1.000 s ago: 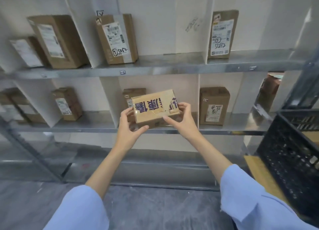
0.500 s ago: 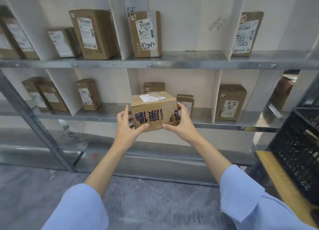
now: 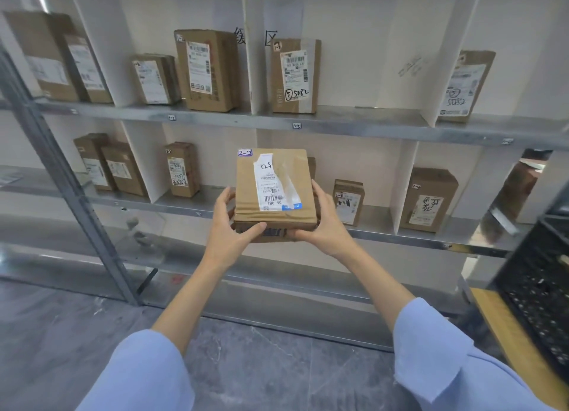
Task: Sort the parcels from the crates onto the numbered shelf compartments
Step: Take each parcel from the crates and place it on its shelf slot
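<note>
Tips parcel (image 3: 274, 192) label-up now; grips it in left hand (image 3: 228, 229) and right hand (image 3: 327, 225), fingers curled; likely checks 2-2 sticker (image 3: 244, 152).

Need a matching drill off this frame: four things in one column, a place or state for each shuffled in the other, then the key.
Column A
1. parcel with the 2-2 sticker
2. black crate
3. parcel above the 1-3 tag
4. small parcel right of item 1

Column B
a. upright on the upper shelf
b. far right edge of view
c. gripped by left hand and right hand
d. upright on the lower shelf

Pairs: 1-c, 2-b, 3-a, 4-d
</note>
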The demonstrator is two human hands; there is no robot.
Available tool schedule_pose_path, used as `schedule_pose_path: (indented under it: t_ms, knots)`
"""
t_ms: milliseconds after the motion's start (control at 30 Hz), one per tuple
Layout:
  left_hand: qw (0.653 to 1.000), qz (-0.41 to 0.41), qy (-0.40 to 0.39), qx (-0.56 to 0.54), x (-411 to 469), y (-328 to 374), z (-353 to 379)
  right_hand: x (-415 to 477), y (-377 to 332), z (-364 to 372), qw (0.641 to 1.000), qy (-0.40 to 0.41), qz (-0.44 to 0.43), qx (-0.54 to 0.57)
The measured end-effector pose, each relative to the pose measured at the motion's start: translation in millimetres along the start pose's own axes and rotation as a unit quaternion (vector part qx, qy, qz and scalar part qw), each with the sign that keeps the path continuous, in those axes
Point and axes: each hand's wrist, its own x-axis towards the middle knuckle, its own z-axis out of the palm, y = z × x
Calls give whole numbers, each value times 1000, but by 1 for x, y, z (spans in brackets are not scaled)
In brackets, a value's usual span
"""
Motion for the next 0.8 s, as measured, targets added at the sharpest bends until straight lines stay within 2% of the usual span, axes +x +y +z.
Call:
schedule_pose_path:
  t_ms: [133, 433, 700, 800]
  knots:
    - [999, 8, 8, 35, -2, 1, -9, -1, -10, 5, 1000, -3, -8, 9]
    - [999, 19, 29, 38, -8, 1, -21, 0, -21, 15, 999, -4, -10, 47]
    - [1000, 23, 3, 11, -3, -1, -29, -1, -24, 19, 1000, -3, 3, -13]
    - [1000, 17, -2, -15, 1, -3, -30, 1, -23, 21, 1000, 0, 11, -4]
